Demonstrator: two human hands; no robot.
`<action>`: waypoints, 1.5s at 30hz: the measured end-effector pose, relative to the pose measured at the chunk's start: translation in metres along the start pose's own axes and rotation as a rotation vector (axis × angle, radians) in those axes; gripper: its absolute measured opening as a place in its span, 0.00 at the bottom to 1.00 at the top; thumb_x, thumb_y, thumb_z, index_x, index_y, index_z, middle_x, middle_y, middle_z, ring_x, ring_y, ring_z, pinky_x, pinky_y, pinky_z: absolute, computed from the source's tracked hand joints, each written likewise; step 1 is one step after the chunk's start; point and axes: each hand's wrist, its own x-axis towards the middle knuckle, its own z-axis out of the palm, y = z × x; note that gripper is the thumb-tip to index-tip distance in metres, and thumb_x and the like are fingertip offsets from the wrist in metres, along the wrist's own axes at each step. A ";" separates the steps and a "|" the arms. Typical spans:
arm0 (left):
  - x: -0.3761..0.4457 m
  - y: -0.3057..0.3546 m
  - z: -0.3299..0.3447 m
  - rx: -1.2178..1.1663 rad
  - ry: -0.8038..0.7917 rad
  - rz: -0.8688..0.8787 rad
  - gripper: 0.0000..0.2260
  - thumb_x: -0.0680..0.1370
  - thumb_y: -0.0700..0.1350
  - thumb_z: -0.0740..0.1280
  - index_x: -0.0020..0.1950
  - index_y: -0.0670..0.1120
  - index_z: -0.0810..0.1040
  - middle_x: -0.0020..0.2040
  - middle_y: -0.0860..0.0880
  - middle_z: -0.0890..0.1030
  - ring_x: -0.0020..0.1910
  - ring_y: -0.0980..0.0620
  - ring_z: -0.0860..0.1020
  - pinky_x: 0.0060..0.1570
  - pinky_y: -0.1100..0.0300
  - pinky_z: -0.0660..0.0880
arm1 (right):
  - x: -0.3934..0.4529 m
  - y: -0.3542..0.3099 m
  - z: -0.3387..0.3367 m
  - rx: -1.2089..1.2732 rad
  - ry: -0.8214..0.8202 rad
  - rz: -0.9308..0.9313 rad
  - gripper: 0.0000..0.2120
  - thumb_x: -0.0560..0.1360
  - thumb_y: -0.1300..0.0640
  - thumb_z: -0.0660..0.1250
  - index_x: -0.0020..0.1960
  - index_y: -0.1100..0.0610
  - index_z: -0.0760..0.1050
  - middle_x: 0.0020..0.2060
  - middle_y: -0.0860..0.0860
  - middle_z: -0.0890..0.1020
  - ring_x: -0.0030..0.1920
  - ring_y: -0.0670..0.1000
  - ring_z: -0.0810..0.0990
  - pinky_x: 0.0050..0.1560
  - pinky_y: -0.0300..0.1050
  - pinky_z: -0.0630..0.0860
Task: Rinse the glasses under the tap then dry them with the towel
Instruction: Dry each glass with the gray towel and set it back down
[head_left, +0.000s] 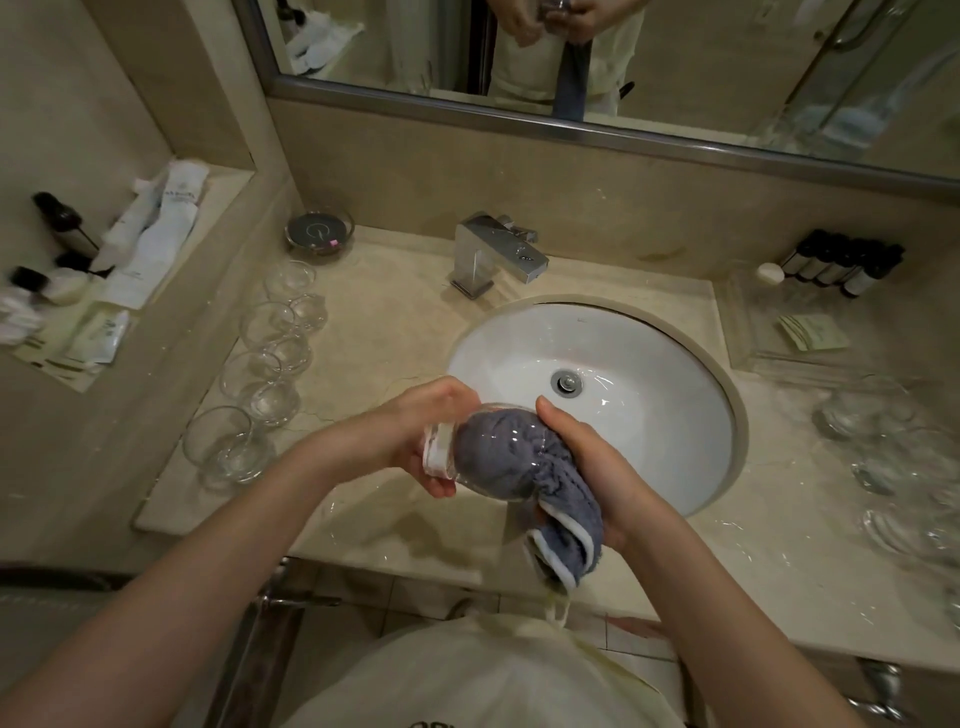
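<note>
A clear glass lies on its side over the front rim of the sink, and my left hand grips its base end. A grey-blue towel is stuffed into the glass's mouth. My right hand is wrapped around the towel at the rim, and the towel's tail hangs below the counter edge. The chrome tap stands behind the white sink; no water runs from it. Several clear glasses stand in a row on the counter to the left. More glasses sit to the right.
A small glass dish sits at the back left of the marble counter. Toiletry packets and small bottles fill a recessed shelf on the left. Dark bottles and a clear tray stand at the back right. A mirror hangs above.
</note>
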 end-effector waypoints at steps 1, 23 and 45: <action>0.002 0.005 -0.004 -0.061 -0.052 -0.094 0.32 0.64 0.73 0.67 0.50 0.46 0.74 0.45 0.39 0.80 0.35 0.42 0.81 0.30 0.53 0.80 | 0.000 -0.001 0.001 -0.029 -0.006 -0.011 0.24 0.71 0.44 0.63 0.53 0.63 0.81 0.51 0.61 0.84 0.51 0.56 0.84 0.53 0.47 0.79; 0.036 -0.004 -0.062 0.205 0.040 -0.084 0.34 0.56 0.56 0.78 0.60 0.50 0.77 0.56 0.43 0.83 0.51 0.43 0.83 0.51 0.48 0.79 | 0.050 -0.007 0.013 0.290 0.222 -0.046 0.26 0.79 0.43 0.59 0.47 0.63 0.85 0.46 0.60 0.86 0.44 0.55 0.86 0.39 0.43 0.81; 0.111 -0.017 -0.184 0.286 0.813 0.087 0.37 0.59 0.44 0.84 0.61 0.50 0.67 0.58 0.46 0.74 0.57 0.47 0.73 0.55 0.55 0.72 | 0.078 0.003 -0.018 0.483 0.407 -0.056 0.22 0.77 0.42 0.61 0.54 0.61 0.80 0.44 0.59 0.85 0.38 0.55 0.84 0.48 0.52 0.77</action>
